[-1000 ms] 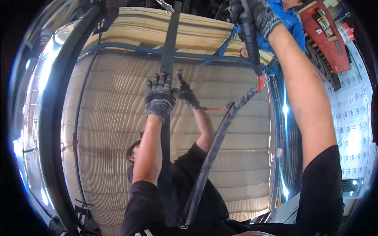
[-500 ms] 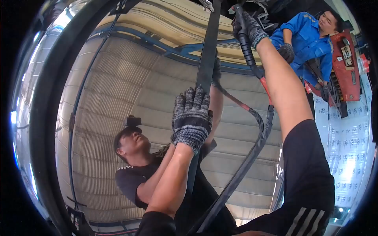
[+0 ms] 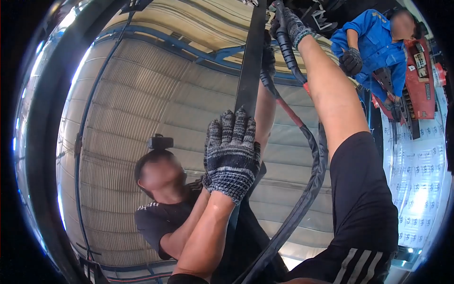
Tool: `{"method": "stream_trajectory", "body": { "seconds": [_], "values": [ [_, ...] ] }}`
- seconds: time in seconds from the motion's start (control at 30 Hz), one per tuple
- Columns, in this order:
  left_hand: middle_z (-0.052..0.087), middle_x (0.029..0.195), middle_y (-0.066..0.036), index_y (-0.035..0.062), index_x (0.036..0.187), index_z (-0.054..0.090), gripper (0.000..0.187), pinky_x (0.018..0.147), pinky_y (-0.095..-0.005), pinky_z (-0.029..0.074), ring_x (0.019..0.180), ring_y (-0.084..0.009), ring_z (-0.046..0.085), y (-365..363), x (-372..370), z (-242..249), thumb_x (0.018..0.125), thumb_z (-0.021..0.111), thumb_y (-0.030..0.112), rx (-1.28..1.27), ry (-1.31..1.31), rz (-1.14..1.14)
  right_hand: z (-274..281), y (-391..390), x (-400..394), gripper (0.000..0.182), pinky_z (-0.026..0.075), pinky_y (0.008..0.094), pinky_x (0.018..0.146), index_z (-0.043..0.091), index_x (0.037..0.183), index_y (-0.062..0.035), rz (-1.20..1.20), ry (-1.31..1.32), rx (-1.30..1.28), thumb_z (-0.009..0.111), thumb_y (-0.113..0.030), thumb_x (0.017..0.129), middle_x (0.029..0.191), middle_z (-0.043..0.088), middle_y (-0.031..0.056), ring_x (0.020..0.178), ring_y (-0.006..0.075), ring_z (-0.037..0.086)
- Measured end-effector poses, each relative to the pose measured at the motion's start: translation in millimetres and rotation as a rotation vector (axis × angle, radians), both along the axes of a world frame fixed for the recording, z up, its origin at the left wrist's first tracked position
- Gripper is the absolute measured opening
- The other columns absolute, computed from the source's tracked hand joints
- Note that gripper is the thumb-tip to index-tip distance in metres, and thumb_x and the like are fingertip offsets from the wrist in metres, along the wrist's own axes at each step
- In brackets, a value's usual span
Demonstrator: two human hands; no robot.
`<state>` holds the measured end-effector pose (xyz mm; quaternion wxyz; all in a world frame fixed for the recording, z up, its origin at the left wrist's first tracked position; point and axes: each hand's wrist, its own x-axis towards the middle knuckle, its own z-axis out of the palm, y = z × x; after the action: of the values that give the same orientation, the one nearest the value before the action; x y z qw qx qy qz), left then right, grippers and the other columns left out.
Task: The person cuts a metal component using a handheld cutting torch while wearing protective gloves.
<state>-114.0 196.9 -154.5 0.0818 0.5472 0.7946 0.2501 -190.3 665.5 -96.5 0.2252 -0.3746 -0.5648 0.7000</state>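
Overhead, a ribbed beige ceiling (image 3: 142, 109) edged by blue pipes (image 3: 189, 49) was seen. One flat black strap (image 3: 250, 57) hung down the middle and was pressed by the gloved left hand (image 3: 231, 154), fingers laid flat on it. One black corrugated hose (image 3: 286, 47) was gripped near the top by the gloved right hand (image 3: 289, 23). Two co-workers were counted: a person in black (image 3: 161, 213) behind the strap, partly hidden by the forearm, and a person in blue (image 3: 373, 42) beside a red machine (image 3: 421, 80).
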Motion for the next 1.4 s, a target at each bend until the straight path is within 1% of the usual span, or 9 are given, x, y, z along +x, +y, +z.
{"method": "stream_trajectory", "body": {
  "seconds": [0.23, 0.4, 0.47, 0.63, 0.7, 0.93, 1.2, 1.4],
  "values": [
    [0.04, 0.167, -0.017, 0.0097, 0.155, 0.051, 0.064, 0.129, -0.0569, 0.017, 0.156, -0.0363, 0.033, 1.9, -4.6, -1.4, 0.096, 0.059, 0.033, -0.022, -0.051, 0.002, -5.6, -3.6, -13.5, 0.046, 0.046, 0.0404, 0.045, 0.053, 0.083, -0.0142, 0.037, 0.019, 0.033, 0.06, -0.055, 0.101, 0.061, 0.051, 0.0052, 0.046, 0.0223, 0.05],
    [0.042, 0.165, -0.017, 0.0094, 0.154, 0.052, 0.063, 0.128, -0.0557, 0.02, 0.155, -0.0363, 0.034, 4.5, -5.4, -3.7, 0.096, 0.06, 0.032, 0.022, -0.039, -0.001, -5.7, -3.5, -16.8, 0.051, 0.045, 0.0422, 0.046, 0.055, 0.084, -0.015, 0.048, 0.032, 0.066, 0.05, -0.06, 0.107, 0.061, 0.051, 0.006, 0.046, 0.0247, 0.049],
    [0.043, 0.165, -0.017, 0.0093, 0.153, 0.052, 0.063, 0.128, -0.0559, 0.02, 0.155, -0.0364, 0.035, 5.1, -4.8, -0.7, 0.095, 0.06, 0.032, 0.007, -0.048, -0.002, -7.2, -1.3, -17.9, 0.047, 0.046, 0.0438, 0.047, 0.055, 0.086, -0.0152, 0.079, 0.076, 0.029, 0.053, -0.058, 0.106, 0.064, 0.052, 0.0079, 0.048, 0.0268, 0.052],
    [0.042, 0.165, -0.016, 0.0093, 0.153, 0.053, 0.062, 0.128, -0.0559, 0.02, 0.155, -0.0369, 0.035, 1.4, -6.0, -2.0, 0.095, 0.06, 0.031, 0.003, -0.063, -0.001, -9.6, 0.2, -21.0, 0.046, 0.046, 0.0432, 0.047, 0.055, 0.087, -0.0149, 0.082, 0.052, 0.051, 0.055, -0.057, 0.105, 0.064, 0.052, 0.0075, 0.048, 0.0262, 0.052],
    [0.04, 0.167, -0.016, 0.0096, 0.154, 0.052, 0.063, 0.129, -0.0557, 0.019, 0.156, -0.0368, 0.033, 1.9, -6.5, -3.4, 0.095, 0.06, 0.032, -0.022, -0.027, -0.006, -10.7, 0.4, -22.1, 0.045, 0.047, 0.0429, 0.047, 0.055, 0.088, -0.0147, 0.087, 0.045, 0.061, 0.056, -0.057, 0.105, 0.064, 0.052, 0.0072, 0.048, 0.0259, 0.052],
    [0.038, 0.168, -0.015, 0.0098, 0.155, 0.05, 0.065, 0.129, -0.0554, 0.017, 0.158, -0.0358, 0.03, -0.4, -6.7, -6.7, 0.095, 0.06, 0.033, -0.04, -0.042, -0.019, -16.4, 0.1, -15.9, 0.044, 0.047, 0.0418, 0.047, 0.055, 0.089, -0.0141, 0.09, 0.016, 0.088, 0.059, -0.055, 0.103, 0.064, 0.052, 0.0064, 0.047, 0.0249, 0.052],
    [0.041, 0.166, -0.017, 0.0088, 0.154, 0.051, 0.064, 0.128, -0.0563, 0.02, 0.154, -0.0378, 0.036, -3.3, -9.8, -8.0, 0.094, 0.061, 0.03, -0.018, -0.062, -0.015, -26.4, -1.7, -16.9, 0.042, 0.047, 0.0406, 0.046, 0.055, 0.092, -0.0134, 0.097, -0.004, 0.115, 0.062, -0.054, 0.101, 0.063, 0.052, 0.0055, 0.047, 0.0237, 0.052],
    [0.041, 0.165, -0.017, 0.0088, 0.153, 0.052, 0.064, 0.128, -0.0565, 0.021, 0.154, -0.0381, 0.036, -2.3, -9.2, -5.6, 0.094, 0.061, 0.03, -0.002, -0.064, -0.015, -26.5, 5.1, -14.2, 0.042, 0.048, 0.0396, 0.046, 0.055, 0.093, -0.0129, 0.11, -0.016, 0.162, 0.065, -0.053, 0.1, 0.063, 0.051, 0.0048, 0.047, 0.0228, 0.052]
  ]
}}
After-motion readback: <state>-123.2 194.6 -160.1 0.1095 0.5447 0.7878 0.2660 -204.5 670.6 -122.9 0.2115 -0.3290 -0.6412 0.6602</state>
